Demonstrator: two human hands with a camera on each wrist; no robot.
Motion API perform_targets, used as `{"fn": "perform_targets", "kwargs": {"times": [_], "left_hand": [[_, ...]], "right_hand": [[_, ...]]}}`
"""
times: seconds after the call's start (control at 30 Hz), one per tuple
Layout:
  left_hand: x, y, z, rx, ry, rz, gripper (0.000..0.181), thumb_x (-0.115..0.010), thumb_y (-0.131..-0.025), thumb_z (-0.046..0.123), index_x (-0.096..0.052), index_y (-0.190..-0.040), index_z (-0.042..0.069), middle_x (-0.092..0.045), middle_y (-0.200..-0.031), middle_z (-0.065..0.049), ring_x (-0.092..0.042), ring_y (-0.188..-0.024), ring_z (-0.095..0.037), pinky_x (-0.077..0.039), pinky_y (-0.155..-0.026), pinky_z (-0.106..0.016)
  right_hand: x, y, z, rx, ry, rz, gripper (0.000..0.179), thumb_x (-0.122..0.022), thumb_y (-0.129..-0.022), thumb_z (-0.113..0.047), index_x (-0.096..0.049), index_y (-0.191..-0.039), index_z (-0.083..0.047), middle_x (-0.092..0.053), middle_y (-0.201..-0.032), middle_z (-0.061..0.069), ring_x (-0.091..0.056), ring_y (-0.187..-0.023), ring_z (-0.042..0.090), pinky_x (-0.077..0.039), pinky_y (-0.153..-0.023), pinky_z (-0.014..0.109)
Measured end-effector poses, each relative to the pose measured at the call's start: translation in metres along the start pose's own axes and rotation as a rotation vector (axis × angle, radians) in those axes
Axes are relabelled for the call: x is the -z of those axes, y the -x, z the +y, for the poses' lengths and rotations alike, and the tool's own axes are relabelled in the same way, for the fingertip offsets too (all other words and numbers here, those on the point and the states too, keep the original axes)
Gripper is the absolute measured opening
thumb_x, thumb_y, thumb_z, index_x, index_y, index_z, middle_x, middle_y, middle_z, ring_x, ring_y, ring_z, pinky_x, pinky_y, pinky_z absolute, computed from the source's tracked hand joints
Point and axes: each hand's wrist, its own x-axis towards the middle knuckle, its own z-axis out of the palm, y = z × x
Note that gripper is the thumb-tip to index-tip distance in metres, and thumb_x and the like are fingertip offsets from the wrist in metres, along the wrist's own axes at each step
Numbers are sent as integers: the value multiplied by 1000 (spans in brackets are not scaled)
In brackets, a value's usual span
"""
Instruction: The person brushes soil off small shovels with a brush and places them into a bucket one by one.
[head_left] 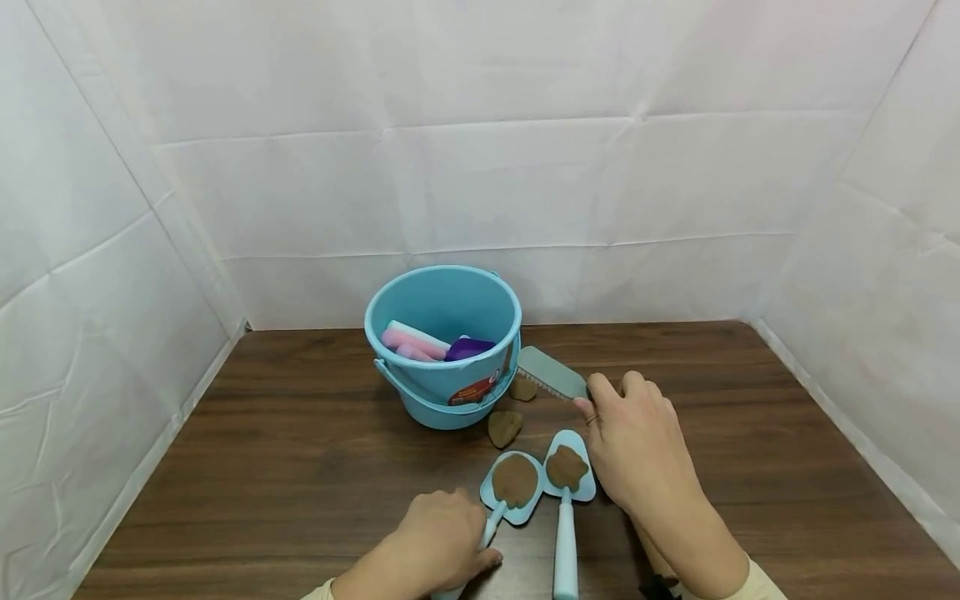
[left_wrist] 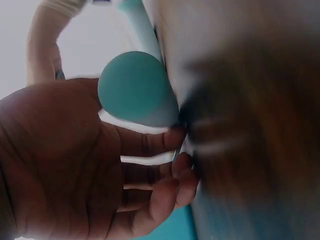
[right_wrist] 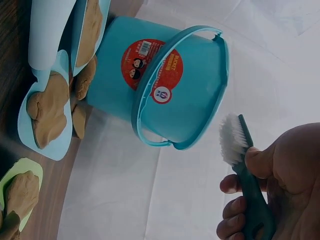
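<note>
My right hand (head_left: 637,442) holds a scrubbing brush (head_left: 553,373) by its handle, raised to the right of the bucket. White bristles (right_wrist: 232,140) show on its head in the right wrist view. My left hand (head_left: 438,537) grips the handle of a light blue toy shovel (head_left: 532,508) low over the table; the handle's rounded end (left_wrist: 135,90) shows beside the palm in the left wrist view. A second light blue shovel (head_left: 566,542) lies just right of it. Each blade carries a flat brown clay-like lump, one round (head_left: 514,480), the other star-like (head_left: 567,467).
A blue bucket (head_left: 442,380) stands at the back, its handle down, with pink-and-white (head_left: 415,340) and purple (head_left: 468,348) things inside. Brown pieces (head_left: 505,428) lie beside it. A light green shovel (right_wrist: 37,175) with a brown lump shows in the right wrist view. White sheets surround the wooden table (head_left: 300,467).
</note>
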Motion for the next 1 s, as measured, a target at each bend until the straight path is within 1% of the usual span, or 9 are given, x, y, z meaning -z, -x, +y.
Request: {"fn": "perform_targets", "kwargs": {"times": [0.1, 0.17, 0.23, 0.33, 0.5, 0.57, 0.67, 0.83, 1.0], "left_hand": [[-4, -1, -2, -6, 8, 8, 36, -70, -91, 48, -66, -84, 14, -56, -81, -2, -60, -72, -19, -55, -64, -41], [-5, 0, -4, -17, -2, 28, 30, -71, -92, 40, -62, -80, 14, -54, -78, -2, -57, -67, -17, -53, -60, -39], [-5, 1, -6, -35, -23, 50, 25, -70, -92, 34, -61, -80, 14, -53, -75, -1, -54, -64, -16, -51, -56, -36], [-3, 2, -8, -59, -51, 75, 21, -68, -93, 31, -60, -81, 15, -52, -73, 0, -54, -64, -15, -50, -55, -35], [0, 4, -12, -53, -62, 60, 15, -66, -95, 24, -58, -87, 15, -56, -77, 0, -57, -68, -15, -51, -57, -36], [3, 5, -15, -48, -56, 49, 13, -65, -96, 22, -57, -89, 15, -57, -78, 0, -58, -69, -15, -51, -58, -36], [11, 10, -21, -59, -38, 66, 14, -63, -98, 22, -55, -90, 14, -56, -76, 1, -57, -66, -14, -50, -56, -34], [22, 19, -29, -64, -41, 151, 18, -61, -100, 24, -52, -87, 14, -51, -71, 2, -54, -61, -14, -47, -52, -33], [28, 23, -31, -48, -27, 307, 24, -63, -99, 32, -53, -87, 14, -51, -67, 1, -54, -54, -17, -43, -45, -35]], "right_hand": [[-1, 1, 0, 7, 4, 3, 24, -61, -102, -26, -54, -89, -8, -37, -71, 6, -35, -60, 22, -34, -59, 35], [-2, 1, 1, 15, 9, 9, 25, -61, -102, -27, -54, -88, -7, -37, -70, 6, -35, -60, 22, -34, -58, 35], [-3, 1, 1, 21, 10, 12, 24, -61, -101, -27, -54, -89, -7, -37, -70, 6, -35, -60, 22, -34, -58, 35], [-3, 1, 1, 22, 8, 14, 24, -61, -102, -27, -54, -88, -7, -37, -70, 6, -35, -60, 22, -34, -58, 35], [-1, 2, 0, 9, 0, -7, 24, -58, -103, -27, -55, -91, -7, -38, -71, 6, -36, -61, 22, -34, -59, 36], [-1, 1, -1, 5, -3, -17, 24, -58, -103, -28, -56, -92, -7, -38, -72, 6, -36, -61, 22, -34, -60, 36], [0, 1, -2, -6, -9, -27, 24, -57, -104, -28, -55, -92, -8, -38, -72, 6, -37, -62, 23, -35, -61, 37], [1, 1, -3, -14, -14, -36, 24, -56, -104, -28, -55, -93, -7, -39, -73, 7, -37, -63, 23, -35, -62, 37], [1, 2, -4, -7, -10, -28, 25, -55, -104, -28, -53, -90, -7, -38, -73, 7, -37, -62, 23, -35, -60, 37]]}}
